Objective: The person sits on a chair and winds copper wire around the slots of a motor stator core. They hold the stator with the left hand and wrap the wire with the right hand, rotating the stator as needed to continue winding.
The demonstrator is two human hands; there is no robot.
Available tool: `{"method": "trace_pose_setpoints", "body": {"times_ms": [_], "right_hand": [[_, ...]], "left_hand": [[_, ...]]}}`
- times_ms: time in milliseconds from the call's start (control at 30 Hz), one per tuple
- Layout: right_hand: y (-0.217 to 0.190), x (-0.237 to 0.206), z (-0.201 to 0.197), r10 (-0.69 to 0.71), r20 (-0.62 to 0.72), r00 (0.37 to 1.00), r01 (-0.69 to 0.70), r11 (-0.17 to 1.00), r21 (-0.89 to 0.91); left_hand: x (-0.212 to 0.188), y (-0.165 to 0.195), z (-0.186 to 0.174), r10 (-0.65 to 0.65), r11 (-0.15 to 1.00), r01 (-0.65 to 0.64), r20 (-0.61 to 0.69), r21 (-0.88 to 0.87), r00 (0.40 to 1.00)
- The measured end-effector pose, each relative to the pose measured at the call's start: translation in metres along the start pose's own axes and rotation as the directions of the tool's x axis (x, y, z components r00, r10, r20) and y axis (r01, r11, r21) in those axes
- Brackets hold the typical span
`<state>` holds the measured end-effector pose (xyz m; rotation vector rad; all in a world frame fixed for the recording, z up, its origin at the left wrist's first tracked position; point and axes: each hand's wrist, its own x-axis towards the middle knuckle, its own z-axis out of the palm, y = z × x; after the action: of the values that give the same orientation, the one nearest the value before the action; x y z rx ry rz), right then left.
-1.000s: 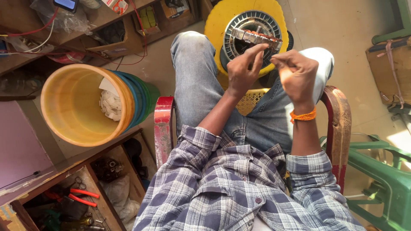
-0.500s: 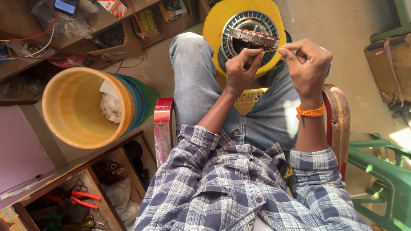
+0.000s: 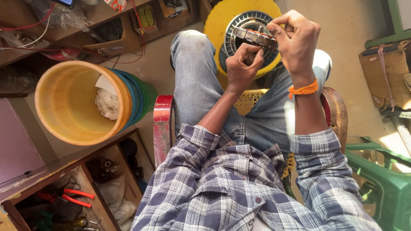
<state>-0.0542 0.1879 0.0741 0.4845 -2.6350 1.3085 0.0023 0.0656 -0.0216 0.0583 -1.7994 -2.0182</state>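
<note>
— What have you got in your hands?

— A round metal motor part (image 3: 252,36), a ring with slots and reddish copper wire wound along its edge. I hold it up over my knees, in front of a yellow disc (image 3: 222,25) on the floor.

— Which hand does what?

— My right hand (image 3: 296,38) is curled shut over the ring's right edge, fingers bent tight, thumb toward me. There is an orange band (image 3: 303,90) on that wrist. My left hand (image 3: 242,68) sits just under the ring, closed into a loose fist, fingertips pinched up against the lower rim. Whether it grips a tool or only the wire, I cannot tell; the fingers hide it.

— And around you?

— I sit on a chair with red arms (image 3: 162,128), in jeans and a checked shirt. To my left lies a stack of buckets (image 3: 81,102) on its side, the yellow one innermost, with white scraps (image 3: 107,102) in it. Near it, an open wooden drawer holds red-handled pliers (image 3: 77,196). A green plastic chair (image 3: 381,179) stands to my right.
</note>
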Motion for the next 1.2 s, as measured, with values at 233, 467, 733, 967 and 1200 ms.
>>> {"method": "trace_pose_setpoints", "body": {"times_ms": [233, 467, 733, 967, 1200], "right_hand": [[0.025, -0.004, -0.004, -0.002, -0.023, 1.0, 0.003, 0.999, 0.051], [0.009, -0.05, -0.024, 0.279, -0.002, 0.96, -0.276, 0.952, 0.135], [-0.002, -0.07, -0.002, 0.148, -0.058, 0.987, -0.146, 0.988, 0.049], [0.006, -0.081, 0.018, 0.102, -0.1, 0.99, -0.094, 0.992, 0.08], [-0.013, -0.083, -0.001, 0.053, -0.091, 0.994, -0.048, 0.997, 0.062]], "left_hand": [[0.003, 0.003, 0.003, -0.18, 0.975, 0.183, 0.035, -0.128, 0.983], [0.001, -0.001, 0.003, -0.204, 0.946, 0.219, 0.088, -0.238, 0.975], [-0.001, 0.004, -0.002, -0.086, 0.992, 0.09, 0.043, -0.089, 0.995], [0.002, 0.014, -0.013, 0.396, 0.838, -0.446, 0.212, 0.314, 0.893], [0.004, 0.009, -0.013, 0.424, 0.863, -0.456, 0.178, 0.216, 0.888]]}}
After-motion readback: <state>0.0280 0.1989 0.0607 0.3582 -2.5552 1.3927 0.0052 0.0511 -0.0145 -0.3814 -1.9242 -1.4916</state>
